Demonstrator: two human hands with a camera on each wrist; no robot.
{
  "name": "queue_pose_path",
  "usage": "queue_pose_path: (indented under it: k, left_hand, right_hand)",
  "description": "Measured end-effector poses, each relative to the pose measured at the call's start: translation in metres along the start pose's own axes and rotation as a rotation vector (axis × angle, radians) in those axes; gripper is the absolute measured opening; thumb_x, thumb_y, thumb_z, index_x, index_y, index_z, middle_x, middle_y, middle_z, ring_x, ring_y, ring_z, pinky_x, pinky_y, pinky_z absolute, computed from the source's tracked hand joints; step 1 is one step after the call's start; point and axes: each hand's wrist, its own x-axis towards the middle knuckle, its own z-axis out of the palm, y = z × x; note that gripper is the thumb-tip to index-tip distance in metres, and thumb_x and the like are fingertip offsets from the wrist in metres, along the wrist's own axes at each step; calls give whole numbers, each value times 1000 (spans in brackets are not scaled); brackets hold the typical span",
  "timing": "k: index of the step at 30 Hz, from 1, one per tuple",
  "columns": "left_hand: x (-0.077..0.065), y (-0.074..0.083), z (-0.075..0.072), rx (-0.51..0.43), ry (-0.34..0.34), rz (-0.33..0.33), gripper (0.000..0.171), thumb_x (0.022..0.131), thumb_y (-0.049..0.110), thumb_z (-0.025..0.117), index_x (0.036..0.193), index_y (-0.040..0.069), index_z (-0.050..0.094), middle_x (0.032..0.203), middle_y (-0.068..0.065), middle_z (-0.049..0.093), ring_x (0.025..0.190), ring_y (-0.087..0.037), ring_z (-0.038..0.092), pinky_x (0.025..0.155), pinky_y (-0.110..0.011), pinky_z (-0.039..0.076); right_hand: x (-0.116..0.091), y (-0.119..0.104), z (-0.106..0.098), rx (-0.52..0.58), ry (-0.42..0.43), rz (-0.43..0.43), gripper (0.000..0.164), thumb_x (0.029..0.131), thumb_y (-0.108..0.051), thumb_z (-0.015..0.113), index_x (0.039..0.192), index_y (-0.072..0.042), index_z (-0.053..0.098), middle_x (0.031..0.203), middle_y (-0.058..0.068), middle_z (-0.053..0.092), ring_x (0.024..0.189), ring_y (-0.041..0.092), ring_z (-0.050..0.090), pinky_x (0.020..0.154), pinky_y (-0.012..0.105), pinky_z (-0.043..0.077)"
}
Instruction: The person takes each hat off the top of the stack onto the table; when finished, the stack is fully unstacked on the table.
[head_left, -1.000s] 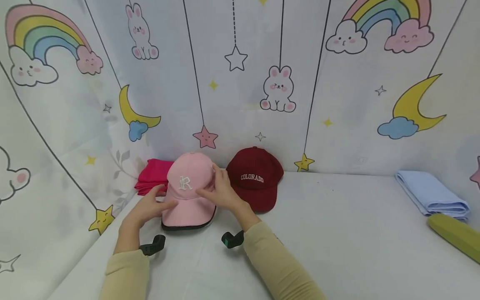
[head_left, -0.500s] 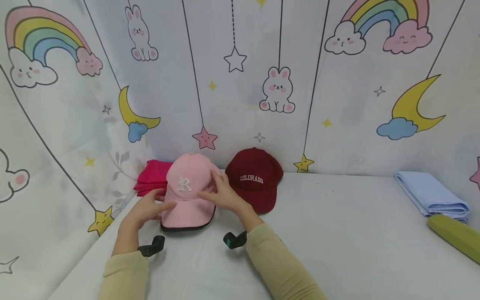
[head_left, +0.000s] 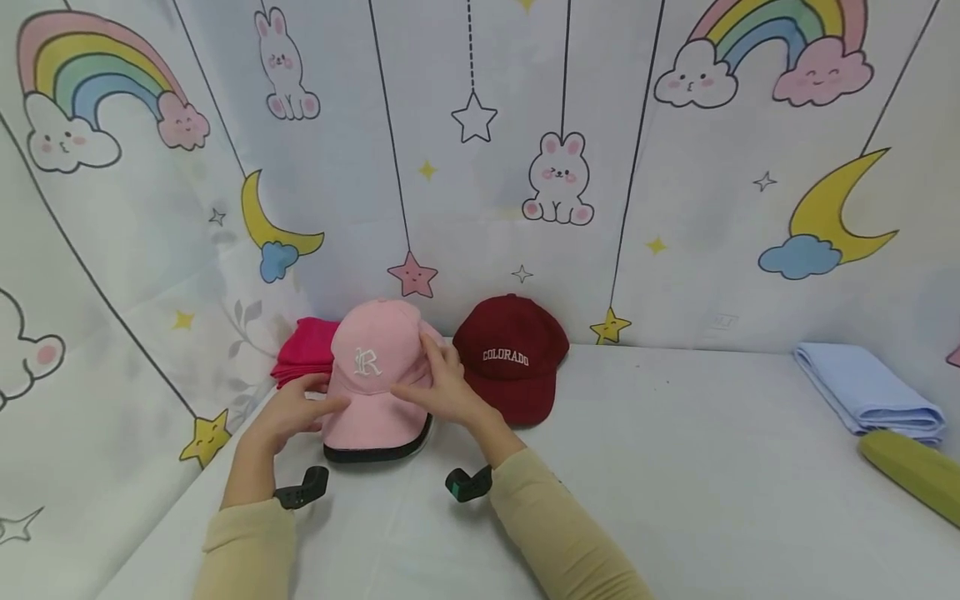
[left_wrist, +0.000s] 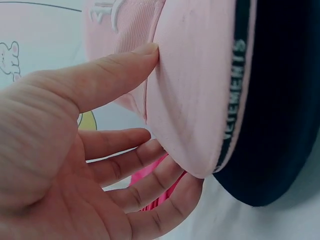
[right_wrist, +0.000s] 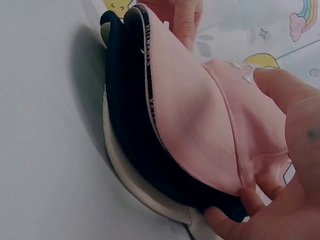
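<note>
Nearest: L hand (head_left: 294, 410) & R hand (head_left: 446, 387), both gripping pink cap (head_left: 384, 329), set nr back-L corner of table (head_left: 675, 467); L thumb laid at brim seam, fingers curled by brim side; R thumb on crown front, fingers curled round opp. side; below, navy brim (right_wrist: 129, 110) & cream brim (right_wrist: 137, 182) nested close; R little finger v. nr navy brim, contact unclear; lower layers could be dragged along if gripped too deep; crown could be dented if squeezed; at back edge, maroon cap (head_left: 512, 329) just beside, could be knocked by R knuckles; folded magenta cloth (head_left: 306, 343), back-L corner, could be toppled by L fingertips.
</note>
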Motion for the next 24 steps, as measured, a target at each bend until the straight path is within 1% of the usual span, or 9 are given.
queue_pose_path:
  k: [4,8,12,16,21,24]
  left_hand:
    - [1,0,1,-12,10,15,84,93,37,72,151,-8,32,146,-30,40,125,-45,49,88,-46,57]
    - [1,1,1,-5,33,23,87,92,38,73,152,-7,30,147,-29,40,125,-45,48,89,-47,56]
    - [1,2,1,7,38,15,89,91,40,73,152,-7,29,147,-29,39,125,-45,48,89,-46,56]
    - [2,3,1,-7,50,20,88,92,38,73,152,-8,29,147,-29,40,125,-45,48,90,-47,56]
    - [2,7,-2,-20,76,34,86,92,34,74,154,-6,29,146,-29,40,126,-46,46,90,-48,56]
    - [1,11,-5,-7,94,48,86,92,34,74,154,-5,30,145,-28,41,126,-45,46,91,-49,55]
  right_hand:
    - [1,0,-1,-12,-3,-15,100,85,-43,77,163,-30,15,158,15,16,138,35,22,105,61,38]
    - [1,0,-1,-6,10,-25,99,86,-42,77,163,-30,16,156,17,19,136,36,24,103,60,40]
    - [1,-1,-1,4,8,-17,98,86,-42,77,163,-30,16,156,17,18,137,35,23,103,59,42]
    - [0,-3,0,9,10,-14,99,86,-41,77,163,-31,15,156,16,18,137,34,23,103,58,42]
    - [1,-7,-3,16,24,-40,99,86,-41,77,163,-31,16,154,15,22,136,32,25,102,56,43]
    - [2,-8,-5,17,34,-64,99,87,-41,77,163,-30,15,151,16,25,134,33,26,101,55,44]
